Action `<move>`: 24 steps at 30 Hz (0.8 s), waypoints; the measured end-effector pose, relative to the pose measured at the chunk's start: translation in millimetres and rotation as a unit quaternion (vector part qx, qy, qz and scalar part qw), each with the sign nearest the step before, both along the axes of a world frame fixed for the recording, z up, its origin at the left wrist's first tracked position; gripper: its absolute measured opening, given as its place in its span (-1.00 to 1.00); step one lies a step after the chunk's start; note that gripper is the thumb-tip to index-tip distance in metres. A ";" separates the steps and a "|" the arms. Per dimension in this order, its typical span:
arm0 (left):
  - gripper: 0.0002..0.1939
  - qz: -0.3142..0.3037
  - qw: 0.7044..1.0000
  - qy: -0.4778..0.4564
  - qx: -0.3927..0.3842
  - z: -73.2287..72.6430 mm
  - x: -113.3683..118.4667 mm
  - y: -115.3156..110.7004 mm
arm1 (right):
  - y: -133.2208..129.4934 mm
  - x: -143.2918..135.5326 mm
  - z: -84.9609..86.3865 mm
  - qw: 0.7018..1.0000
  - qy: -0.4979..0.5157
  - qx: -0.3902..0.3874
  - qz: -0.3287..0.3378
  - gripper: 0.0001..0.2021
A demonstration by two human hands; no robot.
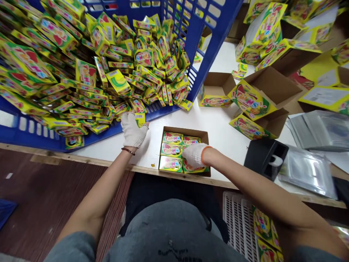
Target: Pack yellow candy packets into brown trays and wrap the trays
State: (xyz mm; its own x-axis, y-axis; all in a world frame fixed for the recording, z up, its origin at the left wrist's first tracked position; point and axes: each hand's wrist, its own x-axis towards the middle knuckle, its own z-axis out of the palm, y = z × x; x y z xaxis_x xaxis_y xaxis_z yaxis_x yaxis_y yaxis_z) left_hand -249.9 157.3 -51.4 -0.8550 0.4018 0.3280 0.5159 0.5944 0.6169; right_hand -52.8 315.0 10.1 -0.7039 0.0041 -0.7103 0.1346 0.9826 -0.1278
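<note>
My left hand [134,130], in a white glove, is at the front edge of the blue crate [102,135], with its fingers around a small yellow-green box [140,119]. Many such boxes [117,82] are heaped in the crate. My right hand [195,154], also gloved, rests over the right half of an open cardboard carton [185,129]; its fingertips point down onto the small boxes there, and what they grip, if anything, is hidden. Small boxes [171,150] lie flat in rows inside the carton.
Empty printed cartons [252,100] stand and lie at the right and back right. A black tape dispenser [263,158] sits right of my right hand, beside clear plastic packs [307,171]. A white basket [236,218] with filled cartons is below the table's wooden edge [147,170].
</note>
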 end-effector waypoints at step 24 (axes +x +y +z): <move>-0.71 -0.283 0.809 -0.504 0.106 73.3 85.3 17.7 | 19.2 21.7 33.3 0.941 0.316 -0.076 -0.093 -0.67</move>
